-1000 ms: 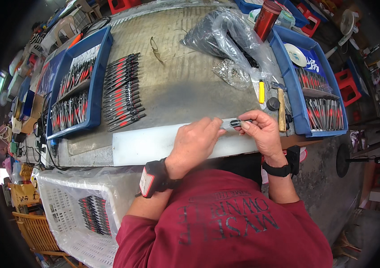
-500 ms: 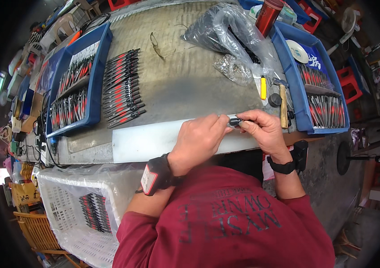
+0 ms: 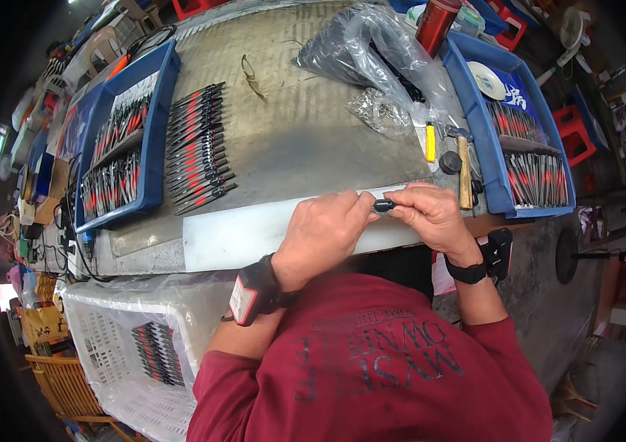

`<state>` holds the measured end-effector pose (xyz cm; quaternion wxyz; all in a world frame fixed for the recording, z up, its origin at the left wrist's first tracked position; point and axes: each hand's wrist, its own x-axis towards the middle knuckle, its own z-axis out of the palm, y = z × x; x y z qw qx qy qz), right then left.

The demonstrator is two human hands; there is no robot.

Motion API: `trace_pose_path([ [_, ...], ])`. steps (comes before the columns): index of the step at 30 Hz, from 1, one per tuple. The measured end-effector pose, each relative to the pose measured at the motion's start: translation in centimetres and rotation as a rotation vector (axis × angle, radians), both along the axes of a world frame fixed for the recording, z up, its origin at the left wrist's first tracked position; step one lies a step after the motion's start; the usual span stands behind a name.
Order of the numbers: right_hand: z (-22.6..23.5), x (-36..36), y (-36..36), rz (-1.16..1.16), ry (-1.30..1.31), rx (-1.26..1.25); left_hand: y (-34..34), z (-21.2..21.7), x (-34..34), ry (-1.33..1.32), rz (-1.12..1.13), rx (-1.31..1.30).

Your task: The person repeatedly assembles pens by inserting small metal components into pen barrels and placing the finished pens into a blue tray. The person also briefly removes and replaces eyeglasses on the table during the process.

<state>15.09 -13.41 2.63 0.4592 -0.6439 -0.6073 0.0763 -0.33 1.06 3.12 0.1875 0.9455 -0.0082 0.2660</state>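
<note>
Here, the left hand (image 3: 325, 234) and right hand (image 3: 431, 215) meet over the white strip (image 3: 232, 236) at the surface's near edge — fingers of both pinched on a small black part (image 3: 383, 205) between them.

One fisheye view from my head looks steeply down, close over my hands at the tabletop (image 3: 291, 140) edge.

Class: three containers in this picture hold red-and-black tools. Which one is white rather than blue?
The white plastic crate at lower left, below the table edge. Its walls are perforated; the other two are blue trays on the table.
</note>
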Motion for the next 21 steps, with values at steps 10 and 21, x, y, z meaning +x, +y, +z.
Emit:
trace_pose_path([
  [10,-0.03,0.19,-0.16,0.073,-0.05,0.029,-0.32,0.3,0.06,-0.013,-0.03,0.065],
  [21,0.68,0.47,-0.67,0.01,0.009,-0.042,-0.05,0.35,0.67,0.022,-0.056,0.001],
])
